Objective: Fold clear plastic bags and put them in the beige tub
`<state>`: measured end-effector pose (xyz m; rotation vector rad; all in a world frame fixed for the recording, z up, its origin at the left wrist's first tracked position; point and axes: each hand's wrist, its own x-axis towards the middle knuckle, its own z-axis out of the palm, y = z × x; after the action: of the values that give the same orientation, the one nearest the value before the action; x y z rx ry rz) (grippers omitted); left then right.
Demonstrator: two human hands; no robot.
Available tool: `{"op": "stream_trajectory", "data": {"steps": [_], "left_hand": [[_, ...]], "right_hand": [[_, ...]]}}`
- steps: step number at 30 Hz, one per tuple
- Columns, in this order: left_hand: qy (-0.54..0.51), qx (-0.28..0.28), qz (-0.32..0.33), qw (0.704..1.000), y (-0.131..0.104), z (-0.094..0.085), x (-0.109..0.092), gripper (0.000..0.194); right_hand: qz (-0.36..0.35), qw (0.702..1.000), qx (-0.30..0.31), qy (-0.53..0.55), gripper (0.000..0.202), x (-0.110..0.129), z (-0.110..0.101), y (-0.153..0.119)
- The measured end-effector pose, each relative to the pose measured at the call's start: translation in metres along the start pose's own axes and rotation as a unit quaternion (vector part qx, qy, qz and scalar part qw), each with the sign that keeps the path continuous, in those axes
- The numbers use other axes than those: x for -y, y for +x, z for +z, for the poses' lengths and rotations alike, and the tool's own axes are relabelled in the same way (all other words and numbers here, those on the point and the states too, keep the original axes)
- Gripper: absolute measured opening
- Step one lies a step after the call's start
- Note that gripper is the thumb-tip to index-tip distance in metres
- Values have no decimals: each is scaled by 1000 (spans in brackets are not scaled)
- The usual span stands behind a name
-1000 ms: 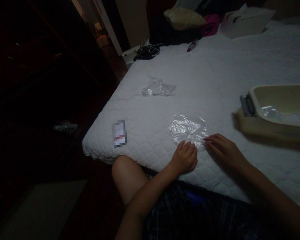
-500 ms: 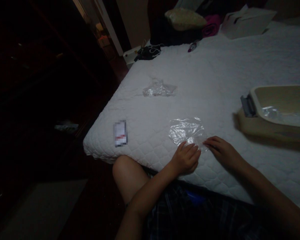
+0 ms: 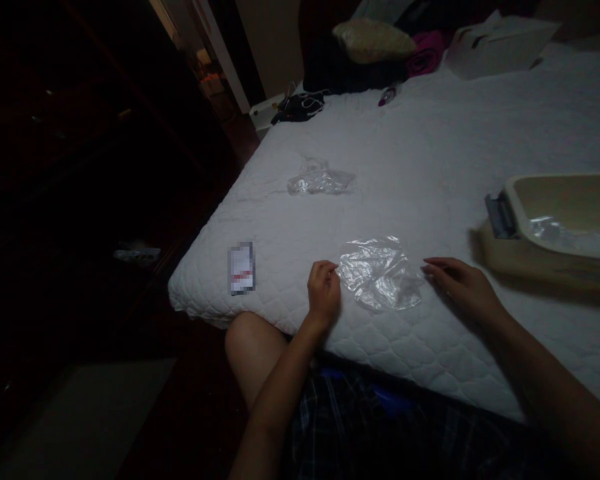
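A clear plastic bag (image 3: pixel 380 277) lies spread and wrinkled on the white quilted mattress (image 3: pixel 405 153). At the bag's left edge is my left hand (image 3: pixel 324 293), its fingers curled and the thumb and fingertip pinched at the rim. My right hand (image 3: pixel 460 283) is just off the bag's right side. Its fingers stretch toward the bag, thumb a little apart, with nothing visible between them. A second crumpled clear plastic bag (image 3: pixel 320 180) lies farther back on the mattress.
A cream plastic bin (image 3: pixel 540 257) with a grey latch stands at the right, clear plastic inside. A phone-like blurred object (image 3: pixel 243 268) lies near the left edge. At the back are a white box (image 3: pixel 500 50), a pink roll (image 3: pixel 424 53), a pillow-shaped bag (image 3: pixel 373 40) and dark cloth.
My left hand has moved left from the bag's near edge to its left side. My right hand has shifted slightly right and up. More of the bag now shows, lying flatter.
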<state>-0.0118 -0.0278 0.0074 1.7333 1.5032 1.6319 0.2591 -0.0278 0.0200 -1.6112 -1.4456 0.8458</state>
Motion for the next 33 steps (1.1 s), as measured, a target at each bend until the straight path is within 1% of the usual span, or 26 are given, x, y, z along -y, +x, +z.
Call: {"op": "stream_trajectory", "data": {"steps": [1,2,3,4,6,7,8,9,11,13,14,15,17,19,21,23,24,26,27,28,29,30,32,33], "left_hand": [[-28,-13,-75,997,10,0,5,15],[-72,-14,-152,986,18,0,11,15],[-115,-1,-231,966,27,0,16,18],[-146,30,-291,945,33,1,21,18],[-172,88,-351,916,43,3,29,19],[-169,113,-364,909,46,4,31,19],[-161,130,-370,906,48,4,33,20],[-150,143,-374,904,49,5,34,21],[-134,160,-374,904,49,4,35,23],[-131,163,-363,908,48,4,35,25],[-134,165,-357,910,47,3,35,26],[-137,164,-353,911,47,3,35,26],[-142,164,-349,912,45,4,36,26],[-143,160,-346,913,44,5,38,25],[-135,155,-336,919,43,6,38,25],[-98,135,-298,940,41,6,35,23],[-63,115,-263,956,39,5,31,22],[29,68,-161,984,32,4,18,20],[80,52,-98,991,26,4,9,19],[114,66,-31,991,20,5,0,20],[130,96,46,986,12,7,-10,21],[140,137,126,972,4,9,-19,22],[164,229,249,926,-13,17,-33,26],[176,268,290,902,-20,21,-37,29]], "right_hand": [[48,998,5,35,33,-2,1,9],[90,993,20,68,35,-4,2,17],[120,987,43,94,37,-5,4,26],[137,982,71,112,38,-6,6,34],[140,975,126,122,38,-6,10,45],[136,973,143,121,37,-4,12,48],[131,973,145,123,37,-3,13,49],[127,975,130,128,36,-1,14,48],[120,980,60,150,35,2,13,40],[110,977,-8,181,34,5,9,26],[105,975,-14,197,35,6,6,19],[101,972,-1,211,36,7,3,11],[89,970,71,217,34,9,-2,-1],[78,967,152,187,29,11,-3,-8],[74,967,198,142,30,14,0,-11],[61,971,209,100,33,17,5,-11],[49,974,207,81,34,19,7,-11],[21,977,203,58,36,21,11,-11],[14,979,197,58,37,21,11,-12],[17,980,190,60,37,21,11,-13],[25,981,182,66,38,20,11,-14],[35,982,171,72,39,18,9,-14],[50,985,147,80,40,13,5,-15],[52,986,135,80,40,10,2,-15]]}}
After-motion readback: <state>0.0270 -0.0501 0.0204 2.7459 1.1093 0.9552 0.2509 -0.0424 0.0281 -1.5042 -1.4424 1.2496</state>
